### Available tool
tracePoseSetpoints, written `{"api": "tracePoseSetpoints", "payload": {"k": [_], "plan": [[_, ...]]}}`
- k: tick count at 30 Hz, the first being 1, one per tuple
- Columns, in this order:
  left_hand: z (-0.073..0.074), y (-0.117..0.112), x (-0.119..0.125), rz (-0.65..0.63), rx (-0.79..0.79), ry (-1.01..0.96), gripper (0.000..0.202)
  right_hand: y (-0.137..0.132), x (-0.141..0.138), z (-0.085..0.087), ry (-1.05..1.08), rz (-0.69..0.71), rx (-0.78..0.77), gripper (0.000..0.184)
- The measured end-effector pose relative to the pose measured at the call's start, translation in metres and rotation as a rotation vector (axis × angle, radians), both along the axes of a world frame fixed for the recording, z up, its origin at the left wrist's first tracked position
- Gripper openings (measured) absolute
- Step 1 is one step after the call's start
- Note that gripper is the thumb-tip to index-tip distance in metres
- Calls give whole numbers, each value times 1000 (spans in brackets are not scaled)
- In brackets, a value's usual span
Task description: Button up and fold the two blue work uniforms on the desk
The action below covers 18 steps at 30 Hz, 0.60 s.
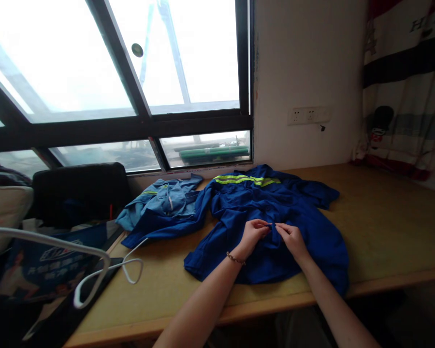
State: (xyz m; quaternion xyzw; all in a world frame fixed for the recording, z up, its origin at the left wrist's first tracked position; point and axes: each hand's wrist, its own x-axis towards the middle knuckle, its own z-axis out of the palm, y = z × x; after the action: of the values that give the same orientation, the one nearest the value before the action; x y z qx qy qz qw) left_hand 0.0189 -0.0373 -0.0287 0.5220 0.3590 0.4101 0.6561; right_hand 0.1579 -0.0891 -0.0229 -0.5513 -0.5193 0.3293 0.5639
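Observation:
A dark blue work jacket [311,232] with yellow-green reflective stripes [244,180] lies spread on the wooden table [391,227]. My left hand [253,234], a bead bracelet on its wrist, pinches the jacket's front fabric near the middle. My right hand [293,238] pinches the same spot from the other side, fingertips almost touching the left hand's. Both hands are closed on the cloth. What lies between the fingertips is too small to make out.
A lighter blue garment [165,199] lies crumpled at the jacket's left. A white clothes hanger [94,270] lies at the table's left edge. A black chair back [79,191] and bags stand left. Behind are a window, a wall socket [309,115] and a striped curtain [406,87].

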Motion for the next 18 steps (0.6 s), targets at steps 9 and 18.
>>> {"api": "tracePoseSetpoints", "payload": {"k": [9,18], "plan": [[5,-3,1,-8,96,3,29,1,0,-9,-1,-23,-27,34],[-6,-2,4,40,269,120,30,-6,-7,-5,-468,-126,123,13]]}}
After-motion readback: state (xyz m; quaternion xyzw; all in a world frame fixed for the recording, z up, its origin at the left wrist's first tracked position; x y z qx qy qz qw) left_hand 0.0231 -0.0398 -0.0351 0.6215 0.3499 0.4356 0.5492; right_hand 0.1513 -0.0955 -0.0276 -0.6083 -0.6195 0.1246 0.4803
